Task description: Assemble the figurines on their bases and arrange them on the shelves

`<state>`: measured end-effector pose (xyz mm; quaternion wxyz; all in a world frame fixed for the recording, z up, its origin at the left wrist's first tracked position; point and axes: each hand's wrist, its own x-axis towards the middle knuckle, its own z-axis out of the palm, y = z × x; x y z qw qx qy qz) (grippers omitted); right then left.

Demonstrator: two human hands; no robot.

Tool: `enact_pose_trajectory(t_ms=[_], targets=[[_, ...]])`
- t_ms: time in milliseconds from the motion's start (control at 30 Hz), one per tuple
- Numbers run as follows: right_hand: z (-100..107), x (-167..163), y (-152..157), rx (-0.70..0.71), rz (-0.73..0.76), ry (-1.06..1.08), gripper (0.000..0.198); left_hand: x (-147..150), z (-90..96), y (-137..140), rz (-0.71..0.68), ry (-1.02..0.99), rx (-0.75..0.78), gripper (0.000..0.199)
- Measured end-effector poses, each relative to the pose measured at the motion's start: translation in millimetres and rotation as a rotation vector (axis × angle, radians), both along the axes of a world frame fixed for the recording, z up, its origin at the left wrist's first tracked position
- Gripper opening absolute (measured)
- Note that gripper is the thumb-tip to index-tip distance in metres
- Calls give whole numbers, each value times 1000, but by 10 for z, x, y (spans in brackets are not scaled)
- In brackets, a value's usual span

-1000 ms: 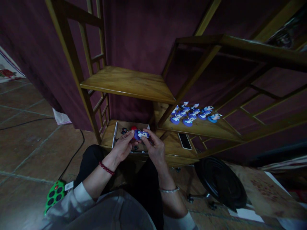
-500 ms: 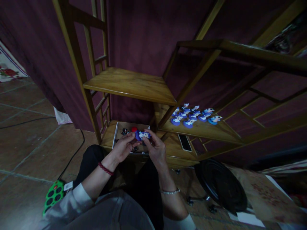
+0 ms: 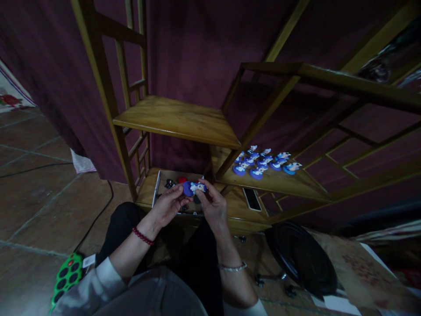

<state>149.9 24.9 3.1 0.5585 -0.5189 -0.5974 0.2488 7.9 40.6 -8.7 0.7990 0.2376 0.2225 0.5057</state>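
Between both hands, over a shallow box, is a small purple, white and blue figurine [image 3: 196, 187] lying on its side. My left hand [image 3: 168, 205] pinches its round purple base with thumb and fingers. My right hand [image 3: 213, 202] has closed on the other end, thumb against the figure's front. Under the hands the open cardboard box [image 3: 158, 186] holds a red piece [image 3: 182, 180] and some small dark items [image 3: 170, 183]; my hands hide part of its inside. Several similar figurines [image 3: 258, 169] stand grouped on the wooden shelf to the right.
A white-edged phone [image 3: 252, 199] lies on the lower board [image 3: 235, 204]. The wooden shelf unit has an upper board [image 3: 177, 119] above the box and slanting posts. A black round stool [image 3: 301, 259] is at right; a green power strip [image 3: 67, 278] lies on the floor at left.
The figurine has turned slightly in my hands, so more of its purple base shows. Both hands keep hold of it, and the view has shifted a little.
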Motion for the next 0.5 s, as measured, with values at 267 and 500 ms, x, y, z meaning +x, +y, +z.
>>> enact_pose_trajectory(t_ms=[267, 500], targets=[[-19, 29, 8, 9, 6, -13, 30, 2, -42, 12, 0, 11, 20, 19], [-4, 20, 20, 32, 22, -32, 29, 3, -37, 19, 8, 25, 40, 18]])
